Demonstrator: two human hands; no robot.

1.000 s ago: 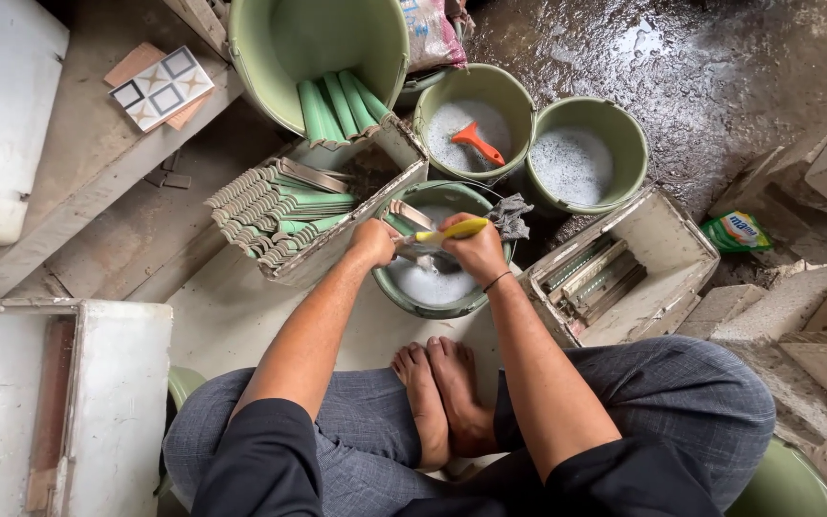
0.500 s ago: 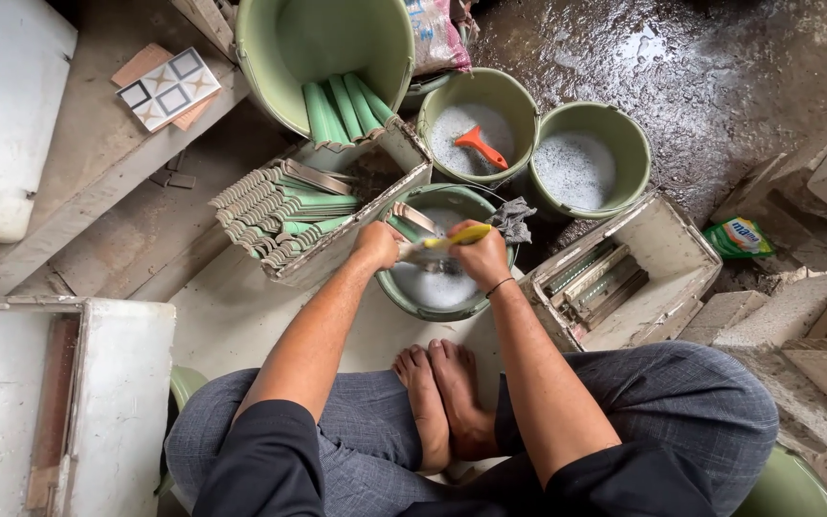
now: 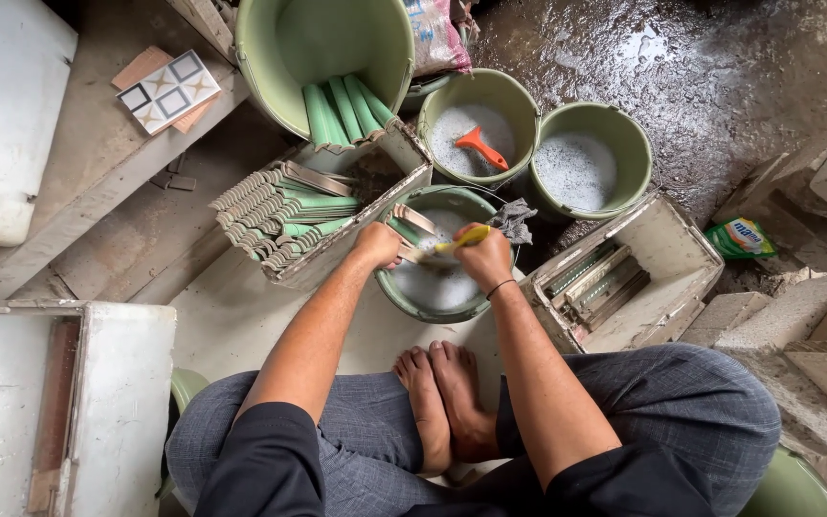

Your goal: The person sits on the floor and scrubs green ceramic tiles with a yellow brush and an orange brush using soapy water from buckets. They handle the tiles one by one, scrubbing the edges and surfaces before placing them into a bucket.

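Close round hands: tile crate (image 3: 337,206) left, soapy buckets (image 3: 591,158) behind.

Wet glaze, soapy plastic and rough cement around the two gripping hands

The right hand (image 3: 483,257) clasps a glossy yellow plastic handle (image 3: 464,236); the left hand (image 3: 377,244) holds a wet, dull-glazed ceramic strip (image 3: 417,255) over a smooth green plastic bucket (image 3: 435,307) of foamy water. Just beyond the grip lies a limp grey cloth (image 3: 512,219), matt and damp. Left of the grip, glazed green tile pieces (image 3: 275,213) sit stacked in a rough, chalk-stained wooden box (image 3: 356,235). Farther beyond, a glossy orange plastic scraper (image 3: 480,146) rests in suds, and the concrete floor (image 3: 720,67) shines wet and gritty.
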